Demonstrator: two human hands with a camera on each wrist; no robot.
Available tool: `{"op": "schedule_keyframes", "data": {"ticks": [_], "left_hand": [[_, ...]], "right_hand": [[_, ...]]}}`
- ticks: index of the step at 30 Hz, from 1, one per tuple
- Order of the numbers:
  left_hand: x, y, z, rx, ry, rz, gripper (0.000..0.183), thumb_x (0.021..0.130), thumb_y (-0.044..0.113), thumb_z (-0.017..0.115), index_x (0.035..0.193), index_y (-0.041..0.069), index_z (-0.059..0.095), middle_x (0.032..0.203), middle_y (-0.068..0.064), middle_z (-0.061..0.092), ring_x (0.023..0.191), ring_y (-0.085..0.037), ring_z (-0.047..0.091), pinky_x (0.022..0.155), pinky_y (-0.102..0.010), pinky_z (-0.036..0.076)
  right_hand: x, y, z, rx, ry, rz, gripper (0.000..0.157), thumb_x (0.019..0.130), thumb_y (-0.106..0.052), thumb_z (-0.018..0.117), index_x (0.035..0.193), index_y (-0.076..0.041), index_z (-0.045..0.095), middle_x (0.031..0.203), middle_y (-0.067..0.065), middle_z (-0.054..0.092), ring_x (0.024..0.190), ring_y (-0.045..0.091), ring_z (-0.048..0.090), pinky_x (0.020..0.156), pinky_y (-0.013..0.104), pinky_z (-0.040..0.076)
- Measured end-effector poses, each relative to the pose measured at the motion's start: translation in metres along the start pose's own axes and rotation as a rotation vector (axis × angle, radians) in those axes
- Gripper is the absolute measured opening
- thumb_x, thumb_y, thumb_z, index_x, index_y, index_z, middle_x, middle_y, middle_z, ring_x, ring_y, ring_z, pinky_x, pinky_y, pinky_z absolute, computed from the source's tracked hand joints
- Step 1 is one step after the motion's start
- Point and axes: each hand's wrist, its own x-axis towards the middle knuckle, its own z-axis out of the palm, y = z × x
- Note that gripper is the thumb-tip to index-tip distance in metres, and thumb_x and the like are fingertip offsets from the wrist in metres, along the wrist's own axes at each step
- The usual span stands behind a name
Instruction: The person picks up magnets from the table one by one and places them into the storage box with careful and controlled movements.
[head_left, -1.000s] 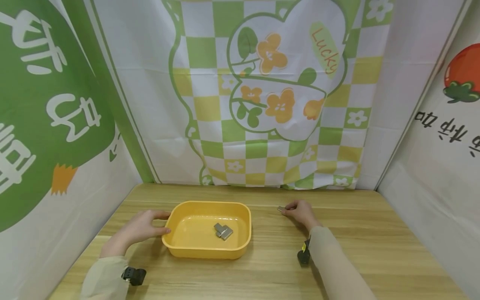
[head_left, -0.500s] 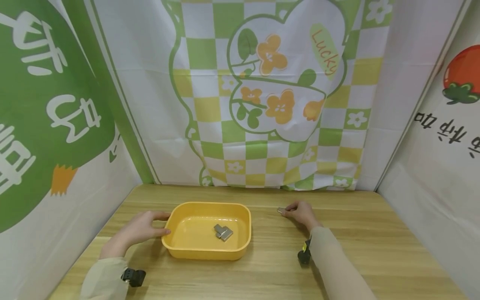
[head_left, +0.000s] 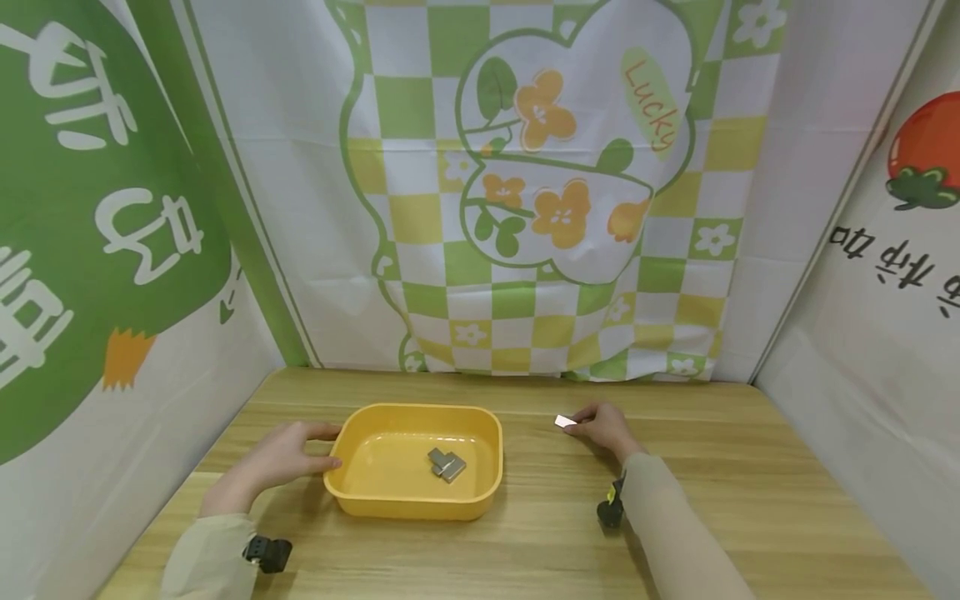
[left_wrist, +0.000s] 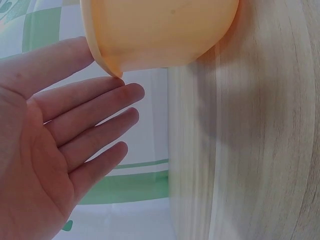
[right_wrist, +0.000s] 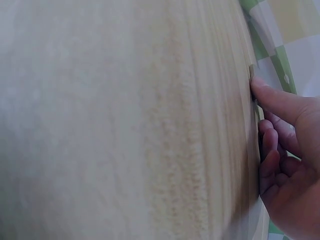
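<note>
At the left of the table, my left hand (head_left: 281,458) touches the left rim of a yellow plastic basin (head_left: 412,507). In the left wrist view, the thumb and index finger meet the basin's rim while the other fingers stretch out straight below it. Inside the basin, several small grey metal blocks (head_left: 453,467) lie together, right of its middle. Over to the right, my right hand (head_left: 606,427) pinches one small flat metal block (head_left: 565,422) low at the table. The block's face shines bright white. In the right wrist view, the thumb lies against it and the other fingers are curled.
The wooden table (head_left: 525,558) runs back to a green and white checked cloth (head_left: 495,333). Printed cloth walls stand at left and right. A small black camera sits on each wrist.
The block in my right hand has turned from grey to bright white as its face catches the light, tilting slightly. The left hand and the basin have stayed put.
</note>
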Motion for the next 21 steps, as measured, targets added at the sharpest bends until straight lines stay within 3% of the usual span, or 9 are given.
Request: {"op": "schedule_keyframes", "data": {"ticks": [13, 21], "left_hand": [[0.0003, -0.0009, 0.0005, -0.006, -0.003, -0.005, 0.057, 0.080, 0.035, 0.074, 0.124, 0.001, 0.060, 0.122, -0.020, 0.063, 0.115, -0.042, 0.056, 0.094, -0.059, 0.044], [0.0005, -0.0004, 0.0008, -0.001, 0.005, -0.004, 0.057, 0.080, 0.034, 0.074, 0.124, 0.001, 0.060, 0.122, -0.020, 0.063, 0.115, -0.042, 0.056, 0.093, -0.060, 0.045]], "right_hand": [[-0.0019, 0.0021, -0.0013, 0.000, -0.002, 0.012, 0.027, 0.080, -0.025, 0.077, 0.093, -0.003, 0.073, 0.098, 0.013, 0.068, 0.090, 0.026, 0.061, 0.083, 0.043, 0.050], [-0.0017, 0.0038, -0.0004, 0.007, 0.029, 0.001, 0.025, 0.079, -0.025, 0.077, 0.090, -0.003, 0.074, 0.095, 0.011, 0.070, 0.089, 0.026, 0.062, 0.083, 0.043, 0.050]]}}
